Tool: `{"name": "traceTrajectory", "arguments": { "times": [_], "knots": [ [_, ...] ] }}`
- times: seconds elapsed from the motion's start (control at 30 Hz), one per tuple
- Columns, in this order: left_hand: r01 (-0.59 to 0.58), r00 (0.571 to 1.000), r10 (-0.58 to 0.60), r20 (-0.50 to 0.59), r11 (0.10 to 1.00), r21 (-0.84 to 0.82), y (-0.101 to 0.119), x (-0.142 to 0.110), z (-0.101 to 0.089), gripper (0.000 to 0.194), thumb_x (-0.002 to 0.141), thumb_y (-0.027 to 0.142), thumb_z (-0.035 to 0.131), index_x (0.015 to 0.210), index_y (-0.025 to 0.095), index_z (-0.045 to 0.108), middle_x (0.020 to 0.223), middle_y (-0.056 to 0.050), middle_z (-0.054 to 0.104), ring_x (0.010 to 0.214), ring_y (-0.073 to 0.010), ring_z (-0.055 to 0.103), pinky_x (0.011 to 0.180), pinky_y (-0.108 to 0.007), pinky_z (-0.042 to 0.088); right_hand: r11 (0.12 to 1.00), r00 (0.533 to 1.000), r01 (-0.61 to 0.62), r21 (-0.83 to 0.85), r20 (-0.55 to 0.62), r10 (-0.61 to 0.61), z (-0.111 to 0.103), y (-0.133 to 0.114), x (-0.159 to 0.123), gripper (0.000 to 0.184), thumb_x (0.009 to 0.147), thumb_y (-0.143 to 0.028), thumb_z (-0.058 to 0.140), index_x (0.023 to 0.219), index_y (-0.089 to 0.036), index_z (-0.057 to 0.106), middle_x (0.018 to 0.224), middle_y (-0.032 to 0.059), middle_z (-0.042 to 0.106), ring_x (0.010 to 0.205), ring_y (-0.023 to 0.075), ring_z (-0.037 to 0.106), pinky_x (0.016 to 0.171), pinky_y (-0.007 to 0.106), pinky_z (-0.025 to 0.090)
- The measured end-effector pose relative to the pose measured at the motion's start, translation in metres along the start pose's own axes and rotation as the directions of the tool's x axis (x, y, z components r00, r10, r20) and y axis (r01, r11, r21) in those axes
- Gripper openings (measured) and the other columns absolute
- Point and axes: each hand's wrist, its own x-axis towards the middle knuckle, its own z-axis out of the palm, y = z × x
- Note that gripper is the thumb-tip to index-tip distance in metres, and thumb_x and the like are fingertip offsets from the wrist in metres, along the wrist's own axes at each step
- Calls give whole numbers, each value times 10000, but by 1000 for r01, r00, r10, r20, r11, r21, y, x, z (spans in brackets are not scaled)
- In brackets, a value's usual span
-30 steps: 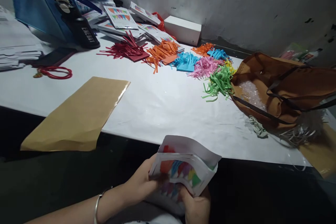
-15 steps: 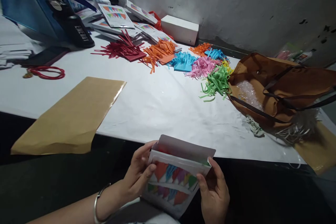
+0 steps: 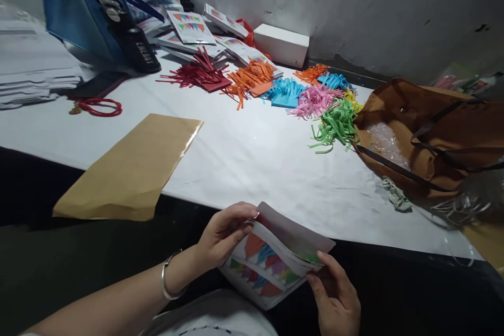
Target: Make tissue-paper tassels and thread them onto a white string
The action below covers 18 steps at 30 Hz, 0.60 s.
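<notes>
I hold a white packet (image 3: 275, 262) printed with coloured pennant flags, below the table's front edge. Its top flap is folded back and coloured paper shows inside. My left hand (image 3: 224, 233) pinches the packet's upper left corner, thumb and fingers closed on it. My right hand (image 3: 334, 296) grips the packet's lower right edge from beneath, thumb on top. A silver bangle circles my left wrist.
On the white table (image 3: 252, 163) lie a tan envelope (image 3: 134, 170) overhanging the front edge, piles of cut paper fringes from red (image 3: 197, 74) to green (image 3: 334, 126), a brown bag (image 3: 433, 136) at right, a blue bag (image 3: 82, 13), printed packets (image 3: 189, 29), a white box (image 3: 281, 44).
The packet has tilted flatter, its flap folding further back. My left hand rose to the top left corner; my right hand dropped under the lower right edge.
</notes>
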Motion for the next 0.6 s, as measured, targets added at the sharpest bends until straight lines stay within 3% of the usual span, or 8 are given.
{"name": "traceTrajectory", "arguments": {
  "times": [0.13, 0.2, 0.3, 0.43, 0.6],
  "knots": [
    [-80, 997, 75, 34, 982, 171, 24, 5, -16, 243, 947, 154, 593, 1171, 207, 672, 986, -105, 703, 930, -196, 676, 760, -267, 584, 995, 997, 43, 89, 57, -48, 14, -14, 12, 218, 813, -285, 773, 1029, -259, 765, 979, 49, 768, 797, 186, 752, 696, 232, 631],
    [-111, 993, 116, 3, 946, 306, 38, 0, -29, 346, 928, 77, 579, 1226, 239, 646, 1056, -96, 690, 967, -192, 667, 756, -254, 587, 985, 988, 79, 151, 118, -97, 27, -20, 21, 245, 810, -237, 772, 1052, -265, 760, 964, 38, 773, 780, 173, 754, 688, 213, 624],
    [-92, 986, 145, -83, 887, 453, 47, -17, -50, 418, 905, 39, 581, 1248, 272, 630, 1108, -80, 675, 999, -189, 660, 732, -231, 599, 982, 966, 32, 187, 248, -79, 53, -24, 28, 256, 850, -224, 722, 1104, -253, 739, 929, 35, 771, 756, 156, 744, 672, 202, 611],
    [-6, 989, 86, -123, 844, 537, 40, -44, -82, 347, 896, 96, 626, 1211, 241, 641, 1083, -85, 691, 975, -193, 686, 739, -216, 613, 993, 896, 1, 118, 441, -53, 81, -16, 18, 316, 930, -227, 606, 1240, -245, 667, 1040, 59, 753, 875, 166, 739, 753, 231, 601],
    [32, 999, -44, 5, 780, 625, 42, -46, -117, 265, 928, 163, 594, 1186, 193, 649, 1020, -96, 730, 857, -182, 716, 719, -210, 591, 992, 849, 104, 73, 512, -126, 86, -7, 10, 413, 912, -233, 635, 1319, -288, 600, 1200, 65, 705, 1006, 191, 714, 823, 268, 590]
  ]
}}
